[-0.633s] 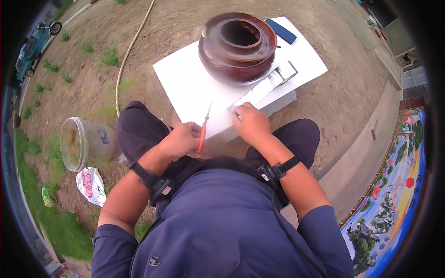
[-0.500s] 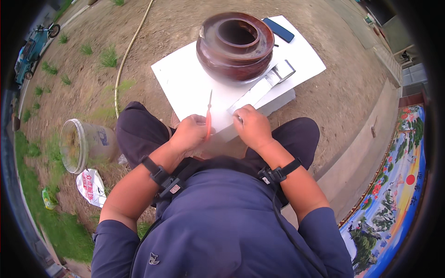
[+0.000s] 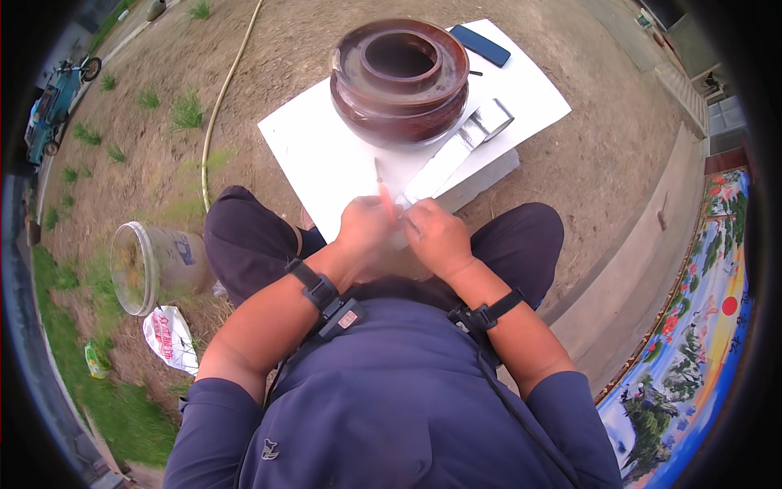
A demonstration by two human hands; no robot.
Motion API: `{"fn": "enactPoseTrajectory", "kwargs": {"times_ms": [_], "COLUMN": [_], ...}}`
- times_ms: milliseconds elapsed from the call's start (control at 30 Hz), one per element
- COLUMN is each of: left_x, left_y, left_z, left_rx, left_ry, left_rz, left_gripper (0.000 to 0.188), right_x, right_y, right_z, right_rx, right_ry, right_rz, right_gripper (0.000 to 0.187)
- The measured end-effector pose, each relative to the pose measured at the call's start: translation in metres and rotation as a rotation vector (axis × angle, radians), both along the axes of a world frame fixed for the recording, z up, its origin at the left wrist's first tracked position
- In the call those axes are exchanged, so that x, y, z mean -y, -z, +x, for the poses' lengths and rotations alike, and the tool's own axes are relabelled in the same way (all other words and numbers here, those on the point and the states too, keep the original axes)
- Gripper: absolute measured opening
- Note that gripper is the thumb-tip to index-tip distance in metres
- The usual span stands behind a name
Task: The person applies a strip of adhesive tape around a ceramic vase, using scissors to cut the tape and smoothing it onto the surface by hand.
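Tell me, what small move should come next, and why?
Perhaps turn the orange-handled scissors toward the silver tape strip: the left hand holds them close beside its near end, tip pointing forward, while the right hand is at that end.

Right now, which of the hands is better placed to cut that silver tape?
Probably the left hand: it holds what look like orange-handled scissors, close beside the silver tape. The right hand is at the tape's near end, seemingly pinching it.
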State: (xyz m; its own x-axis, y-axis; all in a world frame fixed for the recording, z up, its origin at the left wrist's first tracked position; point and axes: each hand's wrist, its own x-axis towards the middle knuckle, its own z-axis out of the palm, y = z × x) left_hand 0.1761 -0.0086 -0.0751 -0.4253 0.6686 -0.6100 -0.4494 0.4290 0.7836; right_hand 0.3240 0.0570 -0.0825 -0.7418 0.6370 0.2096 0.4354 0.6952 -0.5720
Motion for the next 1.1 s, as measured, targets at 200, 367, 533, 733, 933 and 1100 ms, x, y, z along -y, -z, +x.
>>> {"fn": "enactPoseTrajectory", "kwargs": {"times_ms": [200, 367, 533, 733, 933, 1100], "left_x": [0.001, 0.004, 0.004, 0.033, 0.072, 0.087], "left_y": [0.003, 0.005, -0.012, -0.023, -0.054, -0.06], "left_z": [-0.004, -0.002, 0.005, -0.019, -0.029, -0.025], "left_rx": [-0.019, 0.058, 0.111, -0.147, -0.332, -0.471], "left_ry": [-0.024, -0.003, 0.003, 0.335, 0.618, 0.727], "left_rz": [-0.035, 0.016, 0.065, -0.073, -0.214, -0.277], "left_gripper": [0.028, 0.028, 0.036, 0.048, 0.052, 0.05], "right_x": [-0.006, -0.008, -0.011, -0.012, -0.009, -0.005], "right_y": [0.004, 0.006, 0.018, 0.022, 0.016, 0.014], "right_z": [0.017, 0.023, 0.015, 0.017, 0.014, 0.011], "right_rx": [-0.061, -0.029, -0.392, -0.486, -0.473, -0.501], "right_ry": [0.176, 0.303, 0.297, 0.262, 0.297, 0.282], "right_rz": [-0.35, -1.469, -1.698, -1.724, -1.7, -1.704], "right_gripper": [0.032, 0.04, 0.017, 0.015, 0.017, 0.019]}}
